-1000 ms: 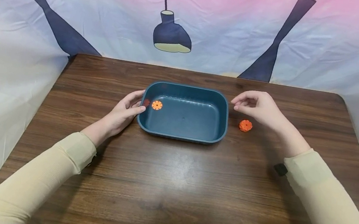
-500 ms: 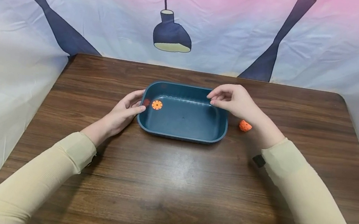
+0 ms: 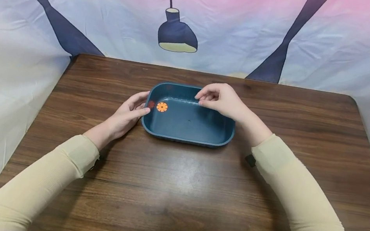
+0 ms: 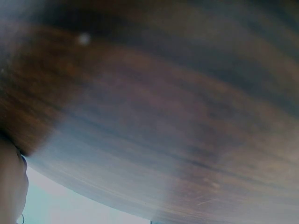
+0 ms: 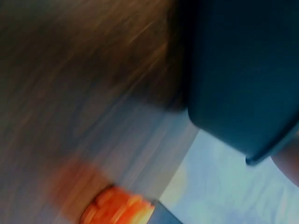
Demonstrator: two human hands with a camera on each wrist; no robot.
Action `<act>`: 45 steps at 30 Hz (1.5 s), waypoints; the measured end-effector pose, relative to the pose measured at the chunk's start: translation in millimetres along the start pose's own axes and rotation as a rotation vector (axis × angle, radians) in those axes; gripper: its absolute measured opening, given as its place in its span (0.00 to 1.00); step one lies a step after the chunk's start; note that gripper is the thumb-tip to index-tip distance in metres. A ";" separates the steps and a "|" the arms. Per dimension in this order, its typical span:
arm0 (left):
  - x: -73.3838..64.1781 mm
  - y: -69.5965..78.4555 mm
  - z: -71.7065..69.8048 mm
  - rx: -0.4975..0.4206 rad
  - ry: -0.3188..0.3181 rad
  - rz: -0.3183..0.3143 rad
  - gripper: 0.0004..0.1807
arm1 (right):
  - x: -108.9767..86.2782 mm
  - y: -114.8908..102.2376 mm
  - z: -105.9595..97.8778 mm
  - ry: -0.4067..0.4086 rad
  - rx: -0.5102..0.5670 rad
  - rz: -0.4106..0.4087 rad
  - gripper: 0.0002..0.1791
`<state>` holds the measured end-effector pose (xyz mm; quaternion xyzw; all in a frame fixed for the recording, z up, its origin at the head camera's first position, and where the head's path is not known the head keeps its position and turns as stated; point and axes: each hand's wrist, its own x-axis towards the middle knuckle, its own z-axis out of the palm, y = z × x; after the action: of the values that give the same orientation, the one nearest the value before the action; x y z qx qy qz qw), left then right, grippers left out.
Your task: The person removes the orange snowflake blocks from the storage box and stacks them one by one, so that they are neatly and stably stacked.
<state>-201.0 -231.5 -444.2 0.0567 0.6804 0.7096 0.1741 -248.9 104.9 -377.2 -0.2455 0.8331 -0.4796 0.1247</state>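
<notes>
A dark teal plastic tub (image 3: 185, 137) stands on the table. My left hand (image 3: 130, 113) grips its left end, the thumb over the rim and the fingers along the outside wall. On the tub's floor near that end lies an orange notched flower-shaped disc (image 3: 162, 107), mirrored in the side wall. My right hand (image 3: 221, 99) hangs over the right half of the tub, thumb and index fingertips close together; I cannot tell whether something thin is between them. Several stacked orange discs (image 5: 117, 207) show blurred in the right wrist view; in the head view the right arm covers them.
The wooden table (image 3: 167, 192) extends on all sides of the tub. Behind it hangs a cloth backdrop (image 3: 224, 38) printed with lamps. Mostly blurred tabletop (image 4: 154, 107) fills the left wrist view.
My right hand has moved left, from beside the tub's right end to over its inside. The right forearm now covers the orange stack. My left hand stays on the tub.
</notes>
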 end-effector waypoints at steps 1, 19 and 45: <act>0.0 0.3 0.0 0.001 0.001 0.001 0.33 | 2.6 -1.0 2.2 -0.002 -0.003 -0.003 0.10; -0.8 1.4 1.6 -0.004 0.000 -0.011 0.34 | 35.9 -15.0 47.1 -0.068 -0.028 -0.042 0.10; 1.0 -2.1 0.7 -0.020 -0.006 0.010 0.32 | 46.2 -2.9 93.3 0.001 -0.142 -0.014 0.15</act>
<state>-201.4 -230.5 -446.4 0.0604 0.6726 0.7169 0.1731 -245.9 10.3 -420.9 -0.2592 0.8635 -0.4202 0.1033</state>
